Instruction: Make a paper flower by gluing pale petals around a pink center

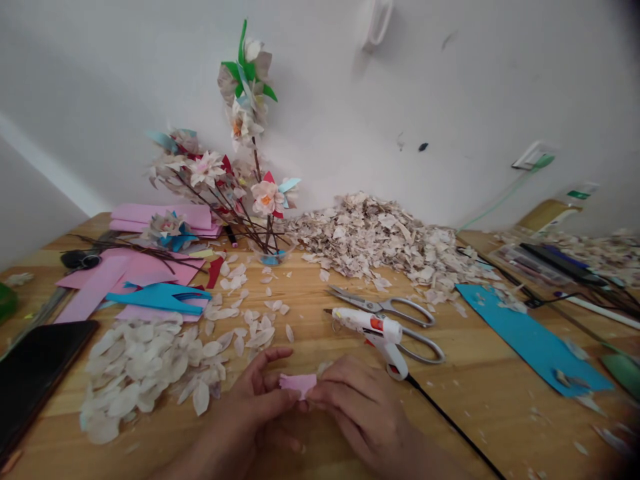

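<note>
A small strip of pink paper with a ragged left end is pinched between my two hands, low in the middle of the view. My left hand grips its left part with the thumb, the fingers behind it. On the right end, my right hand pinches with thumb and fingertips. A white glue gun lies just beyond my right hand, its nozzle pointing left. Behind it rest metal scissors with their blades nearly together. Pale loose petals form a pile left of my left hand.
Handmade flowers on brown stems stand in a clear cup by the wall. A heap of dried petals lies at the back. Blue paper is on the right, pink paper and a phone on the left. A black cord trails rightward.
</note>
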### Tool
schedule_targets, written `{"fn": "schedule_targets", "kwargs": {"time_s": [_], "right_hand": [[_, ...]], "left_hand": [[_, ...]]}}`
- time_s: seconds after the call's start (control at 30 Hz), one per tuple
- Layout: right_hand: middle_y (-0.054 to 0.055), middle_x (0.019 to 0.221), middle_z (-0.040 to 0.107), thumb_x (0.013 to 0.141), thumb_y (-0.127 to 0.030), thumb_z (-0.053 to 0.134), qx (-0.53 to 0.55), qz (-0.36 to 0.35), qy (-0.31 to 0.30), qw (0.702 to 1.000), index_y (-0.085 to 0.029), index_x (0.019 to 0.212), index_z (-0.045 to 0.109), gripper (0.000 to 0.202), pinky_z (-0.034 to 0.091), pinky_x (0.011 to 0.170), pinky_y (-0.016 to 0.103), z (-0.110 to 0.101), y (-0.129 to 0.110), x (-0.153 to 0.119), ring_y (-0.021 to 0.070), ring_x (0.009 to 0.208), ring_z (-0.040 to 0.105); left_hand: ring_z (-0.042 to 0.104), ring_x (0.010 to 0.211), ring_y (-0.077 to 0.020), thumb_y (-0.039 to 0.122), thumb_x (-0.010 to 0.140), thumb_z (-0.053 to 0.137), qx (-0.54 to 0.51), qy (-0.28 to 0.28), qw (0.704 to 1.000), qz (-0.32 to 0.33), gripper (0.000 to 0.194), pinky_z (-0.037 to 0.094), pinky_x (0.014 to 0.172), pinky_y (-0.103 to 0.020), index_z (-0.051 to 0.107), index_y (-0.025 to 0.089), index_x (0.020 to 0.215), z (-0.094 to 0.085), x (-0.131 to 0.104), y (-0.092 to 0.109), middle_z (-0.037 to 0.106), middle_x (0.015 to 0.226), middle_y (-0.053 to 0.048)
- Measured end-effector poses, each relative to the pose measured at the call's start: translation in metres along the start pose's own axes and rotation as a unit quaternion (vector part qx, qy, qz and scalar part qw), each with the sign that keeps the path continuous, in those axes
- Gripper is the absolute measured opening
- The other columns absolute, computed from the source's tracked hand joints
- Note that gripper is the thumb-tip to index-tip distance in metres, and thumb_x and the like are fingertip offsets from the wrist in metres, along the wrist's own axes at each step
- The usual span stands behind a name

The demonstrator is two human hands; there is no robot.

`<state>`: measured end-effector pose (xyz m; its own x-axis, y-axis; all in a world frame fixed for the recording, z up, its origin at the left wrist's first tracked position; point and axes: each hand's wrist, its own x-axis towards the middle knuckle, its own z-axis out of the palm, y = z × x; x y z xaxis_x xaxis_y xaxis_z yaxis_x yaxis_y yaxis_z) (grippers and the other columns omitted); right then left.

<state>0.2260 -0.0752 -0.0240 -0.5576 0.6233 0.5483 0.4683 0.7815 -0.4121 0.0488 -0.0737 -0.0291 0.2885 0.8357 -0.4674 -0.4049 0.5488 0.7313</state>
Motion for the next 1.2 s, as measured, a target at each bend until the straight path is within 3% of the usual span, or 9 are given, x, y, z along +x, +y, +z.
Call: {"fn": "schedule_targets", "kwargs": {"time_s": [0.13,0.5,0.7,0.87,1.2], "right_hand": [[0.005,0.078,0.063,0.088,-0.01,0.046,0.006,0.015,0.0,1.0,-0.016,0.091,0.061,0.017,0.043,0.061,0.027,0.0,0.0,-0.001,0.0159,0.07,0.055],[0.001,0.073,0.062,0.085,-0.013,0.051,0.059,0.158,0.042,0.985,-0.019,0.079,0.059,0.011,0.043,0.06,0.025,0.009,-0.002,0.0,0.0147,0.068,0.058],[0.002,0.075,0.062,0.085,-0.015,0.05,0.06,0.157,0.034,0.985,-0.02,0.079,0.057,0.011,0.044,0.062,0.026,0.008,-0.002,-0.001,0.0157,0.071,0.058],[0.002,0.073,0.061,0.086,-0.016,0.049,0.113,0.163,0.016,0.98,-0.019,0.077,0.059,0.014,0.044,0.061,0.025,0.006,-0.003,0.002,0.0152,0.069,0.058],[0.002,0.072,0.061,0.084,-0.017,0.053,0.139,0.2,0.015,0.97,-0.019,0.076,0.06,0.01,0.043,0.06,0.025,0.009,-0.001,-0.001,0.0149,0.068,0.058]], "left_hand": [[0.06,0.056,-0.0152,0.008,0.063,0.068,0.019,0.002,1.0,0.008,0.057,0.055,0.041,-0.026,0.039,0.017,0.111,0.0,-0.001,0.0,0.064,0.056,0.002],[0.059,0.063,-0.0178,0.018,0.064,0.072,0.064,-0.017,0.995,0.08,0.063,0.055,0.043,-0.029,0.036,0.022,0.116,-0.004,0.003,-0.005,0.064,0.065,0.002],[0.061,0.068,-0.0191,0.023,0.062,0.075,0.082,-0.019,0.992,0.092,0.076,0.05,0.043,-0.023,0.031,0.022,0.123,-0.003,0.002,-0.012,0.066,0.071,-0.001],[0.06,0.058,-0.0172,0.02,0.058,0.078,0.079,-0.009,0.994,0.079,0.084,0.052,0.042,-0.027,0.027,0.022,0.124,-0.002,0.002,-0.01,0.066,0.07,0.0],[0.062,0.058,-0.0131,0.016,0.059,0.079,0.089,-0.004,0.986,0.138,0.068,0.048,0.049,-0.022,0.035,0.027,0.111,-0.003,0.001,-0.014,0.07,0.07,0.003]]}}
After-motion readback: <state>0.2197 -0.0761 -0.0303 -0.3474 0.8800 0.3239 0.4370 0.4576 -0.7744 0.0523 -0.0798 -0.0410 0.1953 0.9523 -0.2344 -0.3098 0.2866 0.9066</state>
